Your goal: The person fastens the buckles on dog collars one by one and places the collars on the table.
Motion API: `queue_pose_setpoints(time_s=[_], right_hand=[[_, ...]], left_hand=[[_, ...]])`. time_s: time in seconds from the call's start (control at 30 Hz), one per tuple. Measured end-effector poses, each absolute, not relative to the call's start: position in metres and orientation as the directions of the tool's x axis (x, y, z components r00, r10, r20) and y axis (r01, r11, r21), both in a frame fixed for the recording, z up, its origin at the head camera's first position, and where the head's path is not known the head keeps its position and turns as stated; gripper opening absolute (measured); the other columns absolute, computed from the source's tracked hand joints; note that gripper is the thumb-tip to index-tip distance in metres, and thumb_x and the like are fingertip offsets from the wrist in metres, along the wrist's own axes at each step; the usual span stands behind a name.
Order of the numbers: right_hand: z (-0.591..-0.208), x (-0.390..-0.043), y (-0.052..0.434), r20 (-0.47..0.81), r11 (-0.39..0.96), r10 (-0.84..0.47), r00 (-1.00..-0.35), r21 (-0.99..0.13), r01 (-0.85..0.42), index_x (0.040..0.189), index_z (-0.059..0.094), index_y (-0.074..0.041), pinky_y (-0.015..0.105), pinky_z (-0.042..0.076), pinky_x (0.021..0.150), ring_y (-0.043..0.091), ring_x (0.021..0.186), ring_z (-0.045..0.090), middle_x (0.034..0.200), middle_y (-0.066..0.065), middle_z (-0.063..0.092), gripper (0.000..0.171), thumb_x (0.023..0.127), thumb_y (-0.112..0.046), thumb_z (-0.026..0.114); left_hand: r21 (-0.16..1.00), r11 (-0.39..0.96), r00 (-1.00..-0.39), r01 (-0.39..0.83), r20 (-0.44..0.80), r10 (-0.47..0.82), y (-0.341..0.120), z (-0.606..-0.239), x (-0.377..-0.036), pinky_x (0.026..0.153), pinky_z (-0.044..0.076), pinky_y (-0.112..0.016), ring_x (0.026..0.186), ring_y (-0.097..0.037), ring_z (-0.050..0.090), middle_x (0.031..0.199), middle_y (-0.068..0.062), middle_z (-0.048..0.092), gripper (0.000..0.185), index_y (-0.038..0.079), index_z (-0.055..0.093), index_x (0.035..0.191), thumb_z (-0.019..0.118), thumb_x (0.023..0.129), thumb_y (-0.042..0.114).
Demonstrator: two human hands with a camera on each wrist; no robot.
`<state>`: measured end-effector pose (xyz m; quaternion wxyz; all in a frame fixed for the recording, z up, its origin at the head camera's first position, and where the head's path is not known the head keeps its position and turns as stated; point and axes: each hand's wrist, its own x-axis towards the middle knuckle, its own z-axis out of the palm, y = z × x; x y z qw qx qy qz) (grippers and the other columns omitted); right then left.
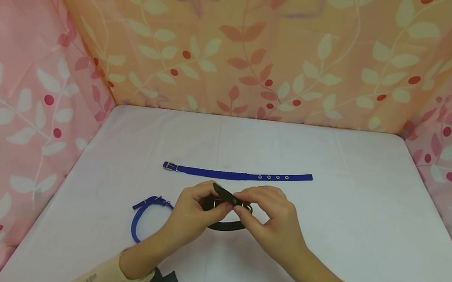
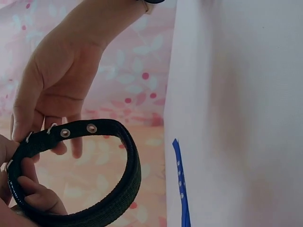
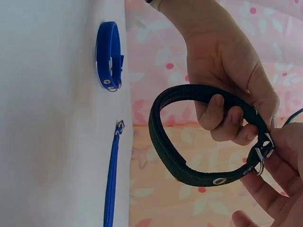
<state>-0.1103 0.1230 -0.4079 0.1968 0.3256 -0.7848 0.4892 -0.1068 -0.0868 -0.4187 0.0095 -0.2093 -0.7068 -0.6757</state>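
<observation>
Both my hands are raised just above the white table (image 1: pixel 376 213), holding the black collar (image 1: pixel 225 225) between them. The collar is bent into a closed loop. The loop hangs toward me, below my fingers, while the buckle end sits up top in the grip.

My left hand (image 1: pixel 190 213): fingers curled round the strap beside the buckle. In the right wrist view the fingertips wrap over the band from inside the loop, and the thumb is hidden behind it.

My right hand (image 1: pixel 277 223): thumb and fingers pinching the collar at the metal buckle (image 3: pixel 261 158). The free strap tip (image 1: pixel 223 192) sticks out up and to the left, past my left fingers. In the left wrist view, two eyelets show on the strap where it passes under my right fingers.

The two hands are nearly touching over the buckle.

Also on the table:
- straight blue collar (image 1: pixel 238 175), laid flat just beyond my hands, buckle to the left, eyelets to the right
- looped blue collar (image 1: pixel 141 219), just left of my left hand, partly hidden by the wrist

Floral cloth walls (image 1: pixel 244 38) stand round three sides of the table
</observation>
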Motion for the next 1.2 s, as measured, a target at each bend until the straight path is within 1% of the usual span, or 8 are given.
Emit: queue_pose_setpoints(time_s=[0.23,0.37,0.57,0.87,0.97,1.03,1.13,1.2], right_hand=[[-0.405,-0.113,0.124,0.701,0.267,-0.325,-0.635,-0.576,-0.772,0.103,0.078,-0.017,0.040,0.043,0.109,0.014,0.097,0.068,0.098,-0.007,0.076,0.029,0.078,-0.005,0.087],[-0.403,-0.114,0.125,0.716,0.252,-0.348,-0.605,-0.551,-0.796,0.101,0.078,-0.017,0.043,0.042,0.108,0.013,0.095,0.066,0.095,-0.009,0.075,0.029,0.078,-0.004,0.086],[-0.400,-0.112,0.128,0.639,0.293,-0.408,-0.652,-0.584,-0.757,0.101,0.077,-0.019,0.048,0.041,0.110,0.012,0.100,0.065,0.098,-0.012,0.073,0.024,0.081,-0.007,0.083],[-0.396,-0.113,0.133,0.529,0.377,-0.463,-0.711,-0.608,-0.699,0.101,0.073,-0.021,0.043,0.044,0.104,0.011,0.106,0.061,0.099,-0.015,0.070,0.025,0.082,-0.008,0.081],[-0.392,-0.114,0.138,0.462,0.415,-0.473,-0.750,-0.635,-0.652,0.101,0.071,-0.024,0.045,0.045,0.103,0.008,0.105,0.061,0.100,-0.018,0.069,0.026,0.082,-0.009,0.082],[-0.388,-0.115,0.140,0.414,0.431,-0.481,-0.773,-0.656,-0.619,0.101,0.071,-0.026,0.046,0.045,0.102,0.006,0.105,0.061,0.100,-0.020,0.068,0.026,0.083,-0.010,0.082],[-0.384,-0.115,0.143,0.363,0.450,-0.491,-0.792,-0.673,-0.587,0.102,0.071,-0.028,0.044,0.045,0.100,0.005,0.105,0.060,0.100,-0.022,0.068,0.027,0.084,-0.012,0.083],[-0.383,-0.115,0.145,0.352,0.452,-0.500,-0.791,-0.673,-0.585,0.102,0.071,-0.028,0.044,0.044,0.101,0.007,0.108,0.060,0.101,-0.022,0.068,0.027,0.084,-0.012,0.083]], left_hand=[[0.951,0.036,-0.909,0.306,0.280,0.309,-0.090,-0.414,-0.109,0.068,0.054,-0.023,0.082,-0.014,0.064,0.092,-0.012,0.070,0.006,0.005,0.076,0.093,0.078,0.088,0.002],[0.953,0.006,-0.895,0.304,0.284,0.344,-0.091,-0.413,-0.111,0.071,0.056,-0.025,0.088,-0.016,0.066,0.093,-0.014,0.071,0.006,0.003,0.077,0.090,0.077,0.088,-0.002],[0.957,0.034,-0.885,0.288,0.252,0.390,-0.093,-0.413,-0.113,0.073,0.058,-0.027,0.089,-0.018,0.066,0.093,-0.011,0.073,0.008,0.004,0.077,0.091,0.077,0.087,-0.003],[0.989,0.100,-0.915,0.108,0.060,0.399,-0.094,-0.410,-0.114,0.083,0.059,-0.029,0.091,-0.021,0.071,0.101,-0.011,0.071,0.020,0.004,0.069,0.103,0.080,0.087,0.004],[0.992,0.094,-0.906,0.079,0.032,0.421,-0.095,-0.407,-0.114,0.084,0.060,-0.029,0.094,-0.022,0.071,0.105,-0.011,0.069,0.030,0.005,0.065,0.109,0.083,0.086,0.011],[0.996,0.044,-0.897,0.079,0.052,0.440,-0.095,-0.407,-0.113,0.084,0.059,-0.027,0.095,-0.021,0.069,0.106,-0.010,0.067,0.040,0.002,0.062,0.113,0.083,0.088,0.026],[0.997,-0.032,-0.893,0.076,0.083,0.443,-0.096,-0.407,-0.113,0.087,0.055,-0.029,0.096,-0.018,0.066,0.104,-0.004,0.068,0.062,-0.005,0.058,0.114,0.074,0.092,0.050],[0.994,-0.077,-0.892,0.076,0.102,0.440,-0.096,-0.408,-0.113,0.088,0.053,-0.031,0.097,-0.016,0.066,0.102,-0.001,0.068,0.068,-0.010,0.055,0.113,0.064,0.097,0.055]])
